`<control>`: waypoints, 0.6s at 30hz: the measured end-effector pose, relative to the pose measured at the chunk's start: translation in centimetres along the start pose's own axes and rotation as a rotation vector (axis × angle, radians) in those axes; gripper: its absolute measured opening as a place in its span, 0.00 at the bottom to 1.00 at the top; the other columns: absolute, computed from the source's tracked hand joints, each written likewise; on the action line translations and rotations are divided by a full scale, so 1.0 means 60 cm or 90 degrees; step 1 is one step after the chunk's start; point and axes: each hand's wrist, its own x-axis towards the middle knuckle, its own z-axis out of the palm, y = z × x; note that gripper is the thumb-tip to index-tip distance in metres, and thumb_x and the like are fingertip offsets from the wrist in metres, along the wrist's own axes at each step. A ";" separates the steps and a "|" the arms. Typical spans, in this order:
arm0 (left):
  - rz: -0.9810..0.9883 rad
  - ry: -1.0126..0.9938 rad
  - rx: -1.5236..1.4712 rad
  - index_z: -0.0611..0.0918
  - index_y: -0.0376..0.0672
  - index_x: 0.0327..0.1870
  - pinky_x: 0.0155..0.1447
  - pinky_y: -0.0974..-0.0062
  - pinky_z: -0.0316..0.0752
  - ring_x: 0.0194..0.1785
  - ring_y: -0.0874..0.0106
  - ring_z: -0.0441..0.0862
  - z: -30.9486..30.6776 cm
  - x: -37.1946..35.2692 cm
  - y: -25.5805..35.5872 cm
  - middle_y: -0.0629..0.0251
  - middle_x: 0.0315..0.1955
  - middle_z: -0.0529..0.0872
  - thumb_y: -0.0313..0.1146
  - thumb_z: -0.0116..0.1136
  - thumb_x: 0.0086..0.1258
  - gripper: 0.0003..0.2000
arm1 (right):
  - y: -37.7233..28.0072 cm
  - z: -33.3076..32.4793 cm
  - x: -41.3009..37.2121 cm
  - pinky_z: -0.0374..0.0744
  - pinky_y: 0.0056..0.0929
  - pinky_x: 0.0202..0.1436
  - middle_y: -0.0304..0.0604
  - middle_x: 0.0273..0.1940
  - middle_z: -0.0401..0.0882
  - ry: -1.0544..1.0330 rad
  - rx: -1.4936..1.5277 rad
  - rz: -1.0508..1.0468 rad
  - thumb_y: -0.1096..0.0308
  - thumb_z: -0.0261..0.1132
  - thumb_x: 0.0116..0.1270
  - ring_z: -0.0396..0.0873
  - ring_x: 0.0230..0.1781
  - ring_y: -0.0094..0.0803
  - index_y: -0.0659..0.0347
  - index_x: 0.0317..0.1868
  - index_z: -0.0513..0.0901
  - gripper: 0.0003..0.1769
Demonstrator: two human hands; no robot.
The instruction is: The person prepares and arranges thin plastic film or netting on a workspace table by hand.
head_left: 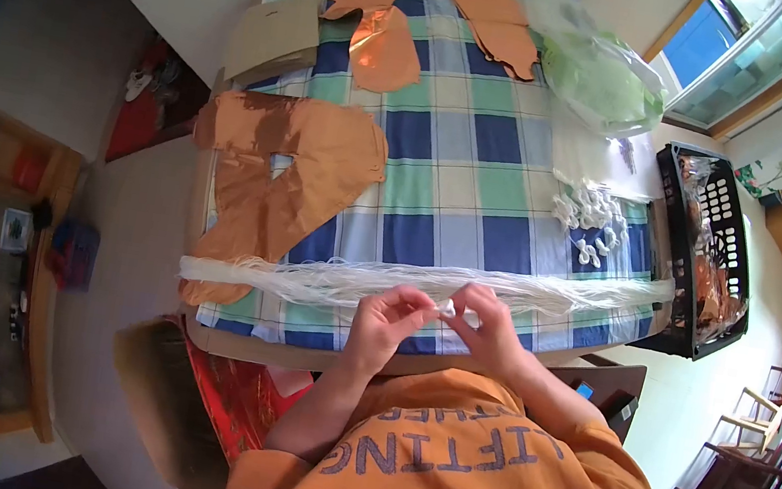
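My left hand and my right hand meet at the near edge of the bed, both with fingers pinched. Between their fingertips is a small white bundle of string, mostly hidden by the fingers. Just beyond my hands, a long hank of white strands stretches across the bed from left to right, bound together at its left end. Several small white bundles lie in a heap further back on the right.
Flat copper foil balloons lie on the checked bedcover. A cardboard piece sits at the back left, a clear plastic bag with green contents at the back right. A black crate with packed copper foil stands right of the bed.
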 end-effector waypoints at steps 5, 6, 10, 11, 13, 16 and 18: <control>0.010 0.043 0.252 0.83 0.37 0.38 0.44 0.83 0.75 0.37 0.82 0.80 -0.008 0.010 -0.032 0.71 0.32 0.85 0.23 0.63 0.65 0.04 | -0.044 -0.011 -0.007 0.69 0.39 0.52 0.36 0.32 0.75 -0.006 -0.185 -0.193 0.71 0.68 0.58 0.75 0.37 0.37 0.56 0.33 0.79 0.05; 0.018 -0.016 0.226 0.83 0.36 0.39 0.46 0.81 0.76 0.37 0.81 0.81 -0.005 0.008 -0.033 0.69 0.33 0.85 0.23 0.64 0.64 0.05 | -0.051 -0.021 0.003 0.69 0.39 0.52 0.36 0.32 0.75 0.000 -0.180 -0.195 0.71 0.68 0.57 0.75 0.37 0.37 0.56 0.33 0.79 0.05; 0.033 -0.089 0.185 0.83 0.35 0.38 0.49 0.80 0.76 0.40 0.81 0.81 0.008 -0.007 -0.021 0.67 0.34 0.86 0.23 0.65 0.62 0.05 | 0.001 -0.010 0.010 0.69 0.34 0.52 0.37 0.33 0.78 0.009 0.025 -0.034 0.74 0.71 0.51 0.76 0.37 0.36 0.56 0.33 0.81 0.09; 0.046 -0.048 0.160 0.83 0.35 0.37 0.48 0.80 0.76 0.40 0.81 0.81 0.010 -0.006 -0.020 0.67 0.34 0.86 0.23 0.65 0.63 0.05 | 0.010 0.000 0.006 0.68 0.34 0.51 0.38 0.34 0.78 0.015 0.121 0.037 0.73 0.71 0.51 0.75 0.37 0.36 0.56 0.33 0.80 0.09; 0.068 0.039 0.115 0.83 0.35 0.36 0.48 0.80 0.76 0.39 0.80 0.82 0.013 -0.004 -0.018 0.68 0.34 0.86 0.23 0.65 0.63 0.04 | 0.007 0.012 -0.009 0.69 0.34 0.50 0.37 0.32 0.76 0.015 0.010 -0.027 0.73 0.70 0.53 0.75 0.36 0.36 0.56 0.32 0.80 0.08; 0.108 0.085 0.311 0.83 0.35 0.36 0.44 0.81 0.75 0.35 0.80 0.81 0.016 0.006 -0.012 0.69 0.31 0.85 0.23 0.65 0.62 0.04 | -0.020 0.009 -0.015 0.69 0.35 0.49 0.38 0.30 0.74 0.033 -0.176 -0.147 0.71 0.70 0.55 0.75 0.36 0.36 0.56 0.32 0.79 0.07; 0.113 0.048 0.400 0.83 0.35 0.37 0.41 0.81 0.74 0.33 0.80 0.80 0.014 0.008 -0.014 0.69 0.28 0.84 0.23 0.65 0.62 0.05 | -0.034 -0.008 -0.008 0.69 0.36 0.50 0.38 0.30 0.74 0.030 -0.202 -0.155 0.71 0.70 0.56 0.75 0.36 0.36 0.55 0.32 0.79 0.07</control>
